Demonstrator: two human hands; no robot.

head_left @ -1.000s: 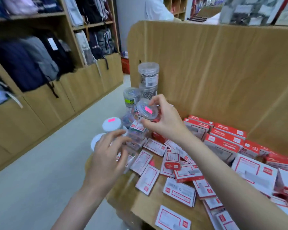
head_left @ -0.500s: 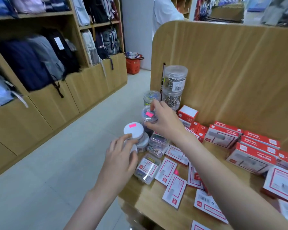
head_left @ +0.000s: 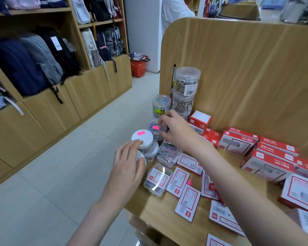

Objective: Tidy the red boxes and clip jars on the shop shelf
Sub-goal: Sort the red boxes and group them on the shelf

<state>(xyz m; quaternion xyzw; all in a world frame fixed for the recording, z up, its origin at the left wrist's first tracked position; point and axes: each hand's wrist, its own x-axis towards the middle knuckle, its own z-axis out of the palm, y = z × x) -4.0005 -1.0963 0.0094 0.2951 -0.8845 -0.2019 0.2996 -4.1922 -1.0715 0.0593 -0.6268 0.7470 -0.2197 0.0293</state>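
Note:
My right hand (head_left: pixel 178 132) grips a small clear clip jar with a pink sticker (head_left: pixel 156 129) at the shelf's left end. My left hand (head_left: pixel 127 167) lies over a white-lidded jar (head_left: pixel 140 157) at the shelf corner, fingers curved round it. Beside it stands another white-lidded jar with a pink sticker (head_left: pixel 142 140). Behind are a jar of coloured clips (head_left: pixel 161 105) and tall stacked jars of silver clips (head_left: pixel 186 89). Red boxes (head_left: pixel 238 142) line the back panel; small flat red-and-white boxes (head_left: pixel 187 201) lie scattered on the wooden shelf (head_left: pixel 160 212).
Clear rectangular clip cases (head_left: pixel 157 179) lie between the jars and the flat boxes. A tall wooden back panel (head_left: pixel 247 68) rises behind the shelf. An aisle with backpack shelves (head_left: pixel 34 64) runs on the left, with a red basket (head_left: pixel 138 65) and a person in white (head_left: pixel 174 11) beyond.
My right hand has lowered the pink-stickered clear jar down among the jars at the left end. My left hand has moved onto the white-lidded jar at the corner. The view has shifted left.

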